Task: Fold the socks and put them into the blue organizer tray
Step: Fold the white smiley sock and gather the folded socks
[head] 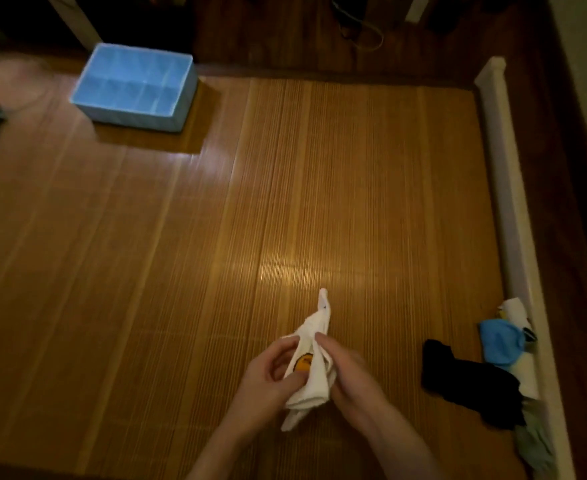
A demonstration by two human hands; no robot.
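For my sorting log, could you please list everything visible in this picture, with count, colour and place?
organizer tray: one, blue, far left on the mat
held sock: one or a pair, unclear; white with orange-yellow print; near centre
black sock: count unclear, black, right side of the mat
blue sock: one, blue, by the rail
white sock: one, white, behind the blue sock
grey sock: one, grey, near right corner
mat: one, brown bamboo, under everything
rail: one, white, right edge
left hand: grips the held sock
right hand: grips the held sock
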